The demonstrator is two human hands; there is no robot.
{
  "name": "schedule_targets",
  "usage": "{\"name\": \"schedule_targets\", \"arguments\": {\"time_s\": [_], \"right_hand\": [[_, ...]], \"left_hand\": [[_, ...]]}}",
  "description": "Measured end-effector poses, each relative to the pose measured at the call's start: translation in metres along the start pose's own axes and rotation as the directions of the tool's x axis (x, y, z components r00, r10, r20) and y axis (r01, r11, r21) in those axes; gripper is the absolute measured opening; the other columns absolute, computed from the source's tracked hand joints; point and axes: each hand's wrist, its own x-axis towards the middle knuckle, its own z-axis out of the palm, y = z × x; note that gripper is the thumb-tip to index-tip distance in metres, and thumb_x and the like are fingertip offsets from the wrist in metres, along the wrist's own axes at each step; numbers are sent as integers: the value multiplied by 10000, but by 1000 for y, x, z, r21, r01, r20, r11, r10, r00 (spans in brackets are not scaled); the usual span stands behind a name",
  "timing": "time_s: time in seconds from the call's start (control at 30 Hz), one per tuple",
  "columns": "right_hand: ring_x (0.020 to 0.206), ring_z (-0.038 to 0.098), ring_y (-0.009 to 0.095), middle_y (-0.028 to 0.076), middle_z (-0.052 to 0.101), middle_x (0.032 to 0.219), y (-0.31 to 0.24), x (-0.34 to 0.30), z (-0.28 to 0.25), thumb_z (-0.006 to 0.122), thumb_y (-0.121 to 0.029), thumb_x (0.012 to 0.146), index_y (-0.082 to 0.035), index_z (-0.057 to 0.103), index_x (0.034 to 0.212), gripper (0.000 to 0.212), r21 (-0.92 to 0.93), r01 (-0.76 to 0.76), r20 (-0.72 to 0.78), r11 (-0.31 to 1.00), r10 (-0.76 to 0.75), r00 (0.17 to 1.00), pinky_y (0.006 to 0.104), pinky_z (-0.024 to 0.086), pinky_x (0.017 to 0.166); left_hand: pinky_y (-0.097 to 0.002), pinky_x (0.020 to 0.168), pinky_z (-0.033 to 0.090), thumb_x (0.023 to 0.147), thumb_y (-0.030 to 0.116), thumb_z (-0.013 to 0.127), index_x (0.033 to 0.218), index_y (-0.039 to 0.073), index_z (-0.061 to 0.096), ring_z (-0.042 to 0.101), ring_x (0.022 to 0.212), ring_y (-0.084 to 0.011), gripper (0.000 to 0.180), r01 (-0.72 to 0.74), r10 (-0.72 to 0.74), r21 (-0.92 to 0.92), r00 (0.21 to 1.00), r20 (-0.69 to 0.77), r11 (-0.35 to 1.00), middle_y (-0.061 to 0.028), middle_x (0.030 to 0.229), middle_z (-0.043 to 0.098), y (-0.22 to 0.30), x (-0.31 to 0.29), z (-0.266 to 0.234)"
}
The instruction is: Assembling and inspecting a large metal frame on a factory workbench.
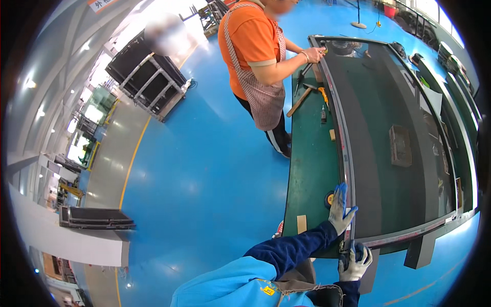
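A long dark frame with see-through mesh (365, 143) lies on the green-topped table. My left hand (341, 211), in a grey glove with blue fingertips, rests on the frame's near-left side, fingers stretched along the rail. By the near corner, my right hand (356, 263), gloved alike, has its fingers curled at the frame's edge. A small dark shape shows beside those fingers, too hidden to name. Just left of my left fingertips sits a round yellow-and-black tape measure (330, 198). A flat pale wood strip (302, 223) lies nearer me on the green table (309, 174).
A co-worker in an orange shirt (250, 46) and checked apron holds the frame's far-left corner. Between us lie a hammer (300, 101), an orange-handled tool (324, 95), a small dark bottle (323, 114) and a wood block (332, 135). A loaded rack (148, 77) stands far left.
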Motion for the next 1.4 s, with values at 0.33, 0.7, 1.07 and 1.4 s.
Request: {"name": "schedule_targets", "arguments": {"time_s": [0.33, 0.7, 1.07, 1.4], "right_hand": [[1186, 386, 427, 192, 424, 1314, 1, -2, -4, 723, -174, 566, -182, 602, 1175, 622, 69, -57, 26, 996, 55, 998, 544, 370, 983], [1155, 417, 431, 157, 444, 1281, -1, 19, -12, 788, -222, 565, -207, 645, 1136, 589, 110, -50, -84, 993, 60, 995, 542, 396, 957], [1142, 405, 379, 107, 409, 1291, 0, 3, -9, 785, -260, 650, -244, 630, 1131, 506, 61, -139, -7, 988, 140, 990, 519, 402, 908], [1166, 380, 380, 108, 386, 1315, 1, 5, -12, 786, -241, 654, -265, 600, 1151, 531, 94, -152, 25, 984, 150, 988, 523, 404, 927]], "left_hand": [[-450, 1143, 210, 848, 234, 623, 1499, 55, 171, 219, 1403, -399, 812, 6, -7, 16, 999, 48, 1000, -202, 1533, 203, -4, -8, 2], [-388, 1117, 276, 800, 295, 705, 1453, -65, 188, 344, 1331, -406, 907, 473, -444, -202, 879, 172, 858, -291, 1476, 262, -23, -16, 8], [-437, 1141, 200, 832, 119, 631, 1493, 69, 209, 268, 1384, -343, 786, 205, -180, -198, 974, 137, 959, -177, 1520, 254, 0, -15, 2], [-448, 1138, 201, 833, 111, 614, 1486, 67, 229, 266, 1382, -349, 760, 182, -158, -214, 979, 127, 960, -170, 1512, 268, -2, -17, 4]]}}
